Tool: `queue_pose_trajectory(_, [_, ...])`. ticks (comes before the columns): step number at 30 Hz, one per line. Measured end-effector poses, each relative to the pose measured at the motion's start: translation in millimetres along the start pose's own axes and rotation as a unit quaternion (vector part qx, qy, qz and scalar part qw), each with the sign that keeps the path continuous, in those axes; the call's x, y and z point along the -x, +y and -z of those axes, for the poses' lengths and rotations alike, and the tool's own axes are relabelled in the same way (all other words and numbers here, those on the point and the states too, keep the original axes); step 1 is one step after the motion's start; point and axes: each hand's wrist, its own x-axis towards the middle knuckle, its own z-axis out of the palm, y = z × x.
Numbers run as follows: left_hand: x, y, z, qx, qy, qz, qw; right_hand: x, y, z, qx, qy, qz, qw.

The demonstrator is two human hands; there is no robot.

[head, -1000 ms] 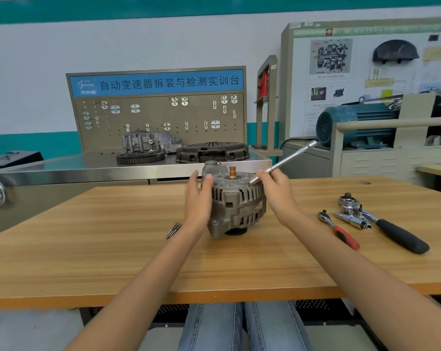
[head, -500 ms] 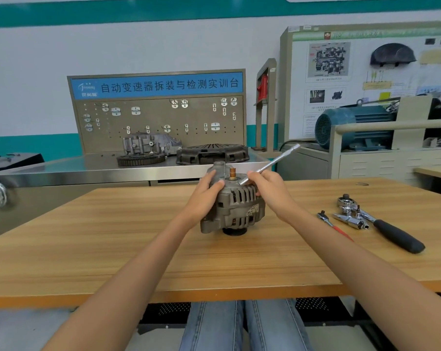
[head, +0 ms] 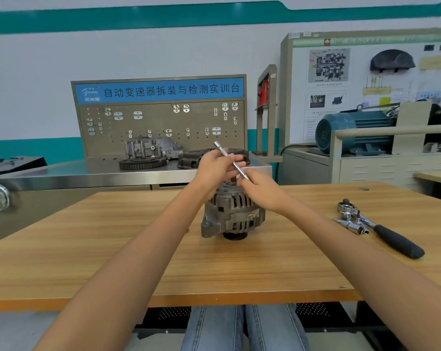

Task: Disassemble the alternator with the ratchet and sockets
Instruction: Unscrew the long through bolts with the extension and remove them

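Presently, the alternator (head: 233, 214) was observed standing on the wooden table (head: 87, 249), near its middle, with the pulley end down and the shaft end up. Both hands were found raised above its top. A slim chrome extension bar (head: 231, 160) was held between them, tilted with its upper end up and to the left and its lower end near the shaft. The left hand (head: 215, 164) was seen with fingers curled round the upper part of the bar; the right hand (head: 258, 187) was seen pinching the lower end, just above the housing. Compared with half a second earlier, the left hand was noted to have left the side of the alternator housing and gone up to the bar, and the bar's lean was noted to have changed from up-right to up-left. One second earlier the left hand had been laid flat against the housing's left side. Whether the bar's lower tip was seated on any fastener could not be determined, the right hand covering that spot. To the right on the table, well apart from the alternator, a ratchet with a black handle (head: 391, 239) was recorded lying beside a cluster of chrome sockets (head: 349, 221), in the same position as before. The red-handled tool seen earlier was hidden behind the right forearm.
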Motion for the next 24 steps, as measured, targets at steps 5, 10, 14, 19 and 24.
queue_pose_trajectory(5, [2,-12,7,-0.187,0.024,-0.039,0.981,-1,2,2,-0.022,0.006,-0.014,1.000])
queue_pose_trajectory(10, [8,-28,19,-0.492,0.063,-0.187,0.848,-4,0,12,0.017,0.006,0.013,1.000])
queue_pose_trajectory(14, [10,-26,30,-0.621,0.035,-0.301,0.722,-7,-1,19,0.044,-0.028,0.015,0.999])
queue_pose_trajectory(19, [11,-12,27,-0.626,-0.099,-0.373,0.678,-9,-2,21,0.100,-0.030,0.056,0.993])
queue_pose_trajectory(24, [4,-11,34,-0.675,-0.111,-0.392,0.615,-6,-2,20,0.106,-0.052,0.078,0.990])
